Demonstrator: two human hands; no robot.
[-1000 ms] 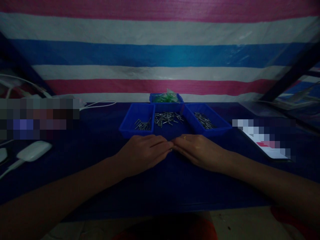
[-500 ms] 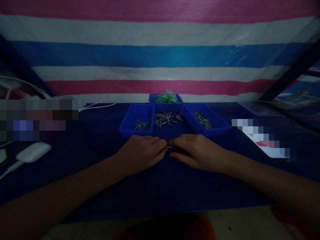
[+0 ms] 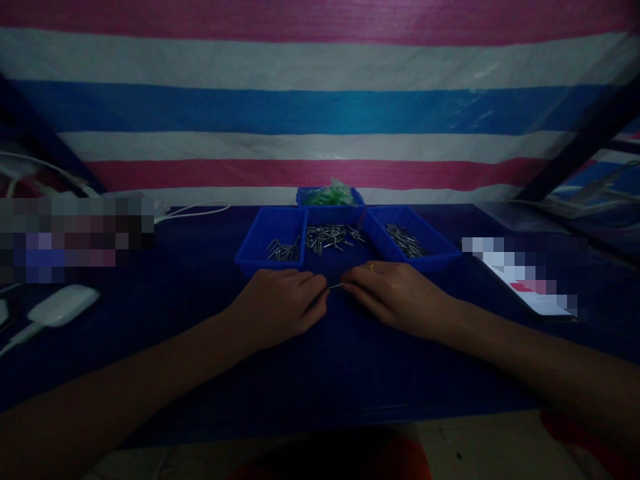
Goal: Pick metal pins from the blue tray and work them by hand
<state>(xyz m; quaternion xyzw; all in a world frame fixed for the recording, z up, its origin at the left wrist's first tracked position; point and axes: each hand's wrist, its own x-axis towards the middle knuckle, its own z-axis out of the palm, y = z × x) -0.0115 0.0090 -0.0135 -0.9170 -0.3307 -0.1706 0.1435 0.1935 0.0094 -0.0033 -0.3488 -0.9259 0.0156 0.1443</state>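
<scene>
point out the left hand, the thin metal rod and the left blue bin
Left hand [image 3: 280,303], head view: back of the hand.
Thin metal rod [image 3: 335,287], head view: bare middle.
Left blue bin [image 3: 274,227], head view: bare inside.

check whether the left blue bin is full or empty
Neither, only partly filled: metal pins lie toward the near right corner of the left blue bin, and its bare floor shows behind them.

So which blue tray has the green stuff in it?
The rear tray, nearest the striped sheet; its contents look green, while the left tray and right tray hold thin metal pieces.
</scene>
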